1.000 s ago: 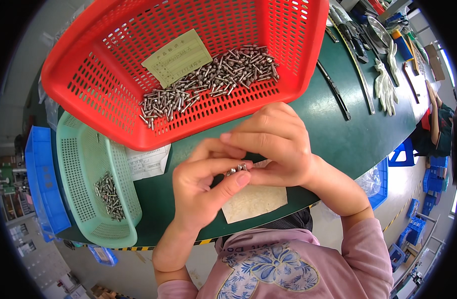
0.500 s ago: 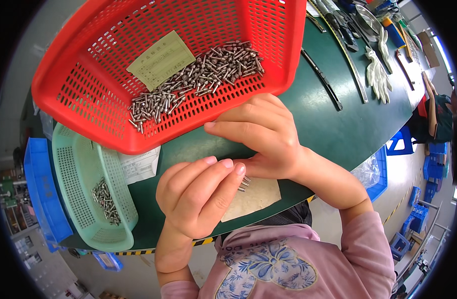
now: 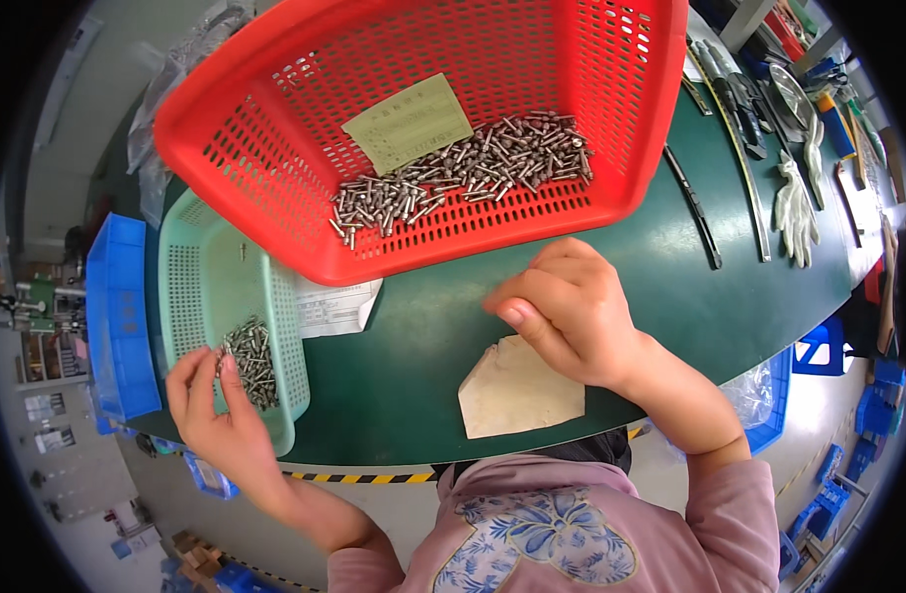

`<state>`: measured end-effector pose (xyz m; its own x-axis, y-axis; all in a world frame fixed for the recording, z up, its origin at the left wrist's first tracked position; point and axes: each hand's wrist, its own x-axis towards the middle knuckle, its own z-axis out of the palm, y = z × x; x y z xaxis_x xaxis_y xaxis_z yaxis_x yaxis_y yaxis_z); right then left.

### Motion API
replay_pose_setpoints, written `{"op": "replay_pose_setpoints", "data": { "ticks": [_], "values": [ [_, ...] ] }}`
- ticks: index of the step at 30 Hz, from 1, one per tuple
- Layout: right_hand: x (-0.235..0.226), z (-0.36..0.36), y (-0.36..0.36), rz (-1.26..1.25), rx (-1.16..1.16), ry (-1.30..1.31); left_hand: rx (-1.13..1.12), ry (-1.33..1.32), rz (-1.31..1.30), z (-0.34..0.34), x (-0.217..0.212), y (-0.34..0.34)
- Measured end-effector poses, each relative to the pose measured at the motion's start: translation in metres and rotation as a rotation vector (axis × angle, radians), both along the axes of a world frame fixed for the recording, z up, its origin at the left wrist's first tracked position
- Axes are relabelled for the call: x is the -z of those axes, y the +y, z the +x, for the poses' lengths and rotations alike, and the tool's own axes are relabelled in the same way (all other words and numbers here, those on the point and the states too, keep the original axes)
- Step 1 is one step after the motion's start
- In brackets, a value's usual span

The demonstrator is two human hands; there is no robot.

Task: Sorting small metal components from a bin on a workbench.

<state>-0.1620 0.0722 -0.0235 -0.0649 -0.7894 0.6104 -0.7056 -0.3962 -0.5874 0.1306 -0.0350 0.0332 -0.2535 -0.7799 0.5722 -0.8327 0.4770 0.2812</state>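
Green counter [image 3: 572, 287] holds a red basket [image 3: 275, 168] full of screws [image 3: 463, 168]. Left hand [image 3: 221, 415] hangs open over the screws in the green basket [image 3: 191, 287]. Right hand [image 3: 572, 311] is curled; I cannot tell what it holds.

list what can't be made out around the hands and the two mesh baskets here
- Head view: whether the left hand over the pale green plastic mesh basket grips a screw; its fingers hide it.
- What the curled right hand on the dark green table encloses.
- The small metal screws in the red plastic mesh basket: too small to count; basket's top cut by the edge.
- The tan card: partly under the hand.
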Motion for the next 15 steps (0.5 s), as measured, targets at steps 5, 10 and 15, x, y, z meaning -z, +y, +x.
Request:
{"op": "replay_pose_setpoints", "data": {
  "ticks": [5,10,15],
  "values": [
    [-0.003,0.002,0.003,0.116,0.011,-0.038,-0.237,-0.016,0.163,-0.01,0.003,0.004],
    [0.006,-0.011,0.001,0.092,0.091,0.144,0.304,-0.115,0.024,-0.114,0.006,0.01],
    [0.01,-0.02,-0.012,0.075,0.426,0.243,0.539,-0.077,0.035,-0.172,0.043,-0.012]
  ]
}}
